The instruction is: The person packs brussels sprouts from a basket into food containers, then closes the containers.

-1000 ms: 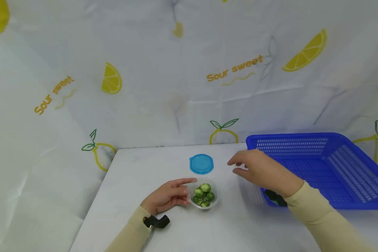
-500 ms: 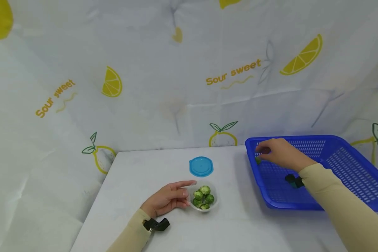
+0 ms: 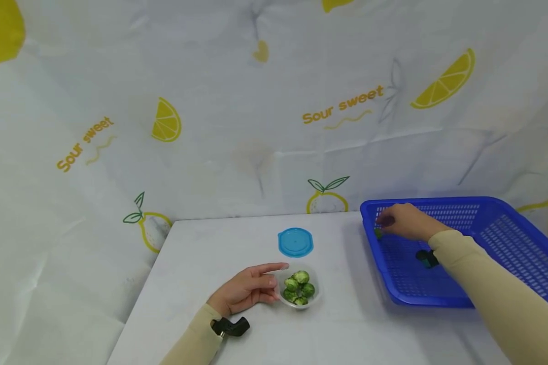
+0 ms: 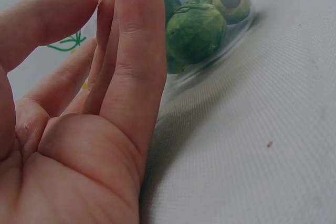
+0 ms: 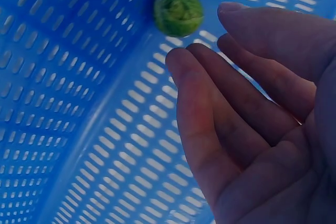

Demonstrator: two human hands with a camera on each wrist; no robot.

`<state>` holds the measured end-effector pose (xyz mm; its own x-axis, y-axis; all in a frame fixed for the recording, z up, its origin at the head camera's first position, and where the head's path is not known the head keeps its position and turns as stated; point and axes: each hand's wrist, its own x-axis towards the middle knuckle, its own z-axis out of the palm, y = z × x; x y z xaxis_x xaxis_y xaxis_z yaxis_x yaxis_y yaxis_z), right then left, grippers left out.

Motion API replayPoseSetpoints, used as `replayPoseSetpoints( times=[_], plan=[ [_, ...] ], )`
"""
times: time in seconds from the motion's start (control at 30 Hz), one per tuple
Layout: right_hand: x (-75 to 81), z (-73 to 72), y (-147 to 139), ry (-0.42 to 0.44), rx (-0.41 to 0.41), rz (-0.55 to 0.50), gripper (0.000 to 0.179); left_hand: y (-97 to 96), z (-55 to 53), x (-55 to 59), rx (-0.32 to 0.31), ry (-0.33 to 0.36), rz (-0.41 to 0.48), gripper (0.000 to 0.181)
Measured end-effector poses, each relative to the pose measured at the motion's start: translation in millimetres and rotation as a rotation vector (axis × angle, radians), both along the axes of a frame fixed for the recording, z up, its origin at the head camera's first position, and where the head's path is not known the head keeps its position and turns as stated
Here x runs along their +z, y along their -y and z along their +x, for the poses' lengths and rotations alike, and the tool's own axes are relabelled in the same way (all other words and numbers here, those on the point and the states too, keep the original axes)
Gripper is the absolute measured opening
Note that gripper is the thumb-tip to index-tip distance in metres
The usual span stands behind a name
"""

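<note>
A clear plastic bowl (image 3: 317, 289) holding several Brussels sprouts (image 3: 300, 289) stands on the white table. My left hand (image 3: 248, 288) rests on the table at the bowl's left side, its relaxed fingers touching the wall. In the left wrist view, those fingers (image 4: 139, 40) partly cover the bowl. Inside the blue plastic basket (image 3: 431, 304), my right hand (image 3: 406, 221) reaches down near the left wall. A single Brussels sprout (image 5: 178, 10) lies in the basket's corner. The right thumb and fingers (image 5: 191, 103) are apart near it, with a small gap to the sprout.
A round blue lid (image 3: 295, 242) lies flat behind the bowl. The basket's raised left wall separates it from the bowl. A white backdrop (image 3: 255, 111) with lemon prints rises behind the table (image 3: 210, 248).
My right hand has moved from outside the basket's left rim into the basket, down to the sprout. The left hand and the bowl have stayed in place.
</note>
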<state>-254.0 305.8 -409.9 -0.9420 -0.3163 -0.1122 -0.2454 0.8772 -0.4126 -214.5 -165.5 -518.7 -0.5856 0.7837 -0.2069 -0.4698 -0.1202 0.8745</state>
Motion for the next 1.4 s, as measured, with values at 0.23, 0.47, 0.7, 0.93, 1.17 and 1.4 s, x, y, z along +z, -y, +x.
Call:
replayPoseSetpoints(
  times=[0.23,0.47,0.7,0.93,1.17,1.4],
  plan=[
    [-12.5,-9.1,-13,0.063,-0.015,-0.042,0.027,-0.1,-0.8,-1.7,0.005,-0.014,0.006,0.056],
    [-17.8,-10.0,-20,0.135,-0.041,-0.118,0.032,-0.2,-1.0,-1.2,-0.001,-0.018,0.009,0.057],
    [-20.1,-9.1,-19,0.167,-0.079,-0.163,0.032,-0.2,-1.7,-2.6,-0.003,-0.018,0.012,0.056],
    [-25.2,-12.0,-17,0.143,-0.085,-0.163,0.029,-0.2,-2.1,-2.8,0.000,-0.016,0.010,0.055],
    [-27.4,-11.8,-15,0.126,-0.091,-0.155,0.028,0.1,-1.7,-2.4,0.005,-0.018,0.006,0.056],
    [-24.3,-10.2,-10,0.130,-0.084,-0.154,0.032,0.1,-1.6,-1.1,0.000,-0.018,0.017,0.057]
  ],
)
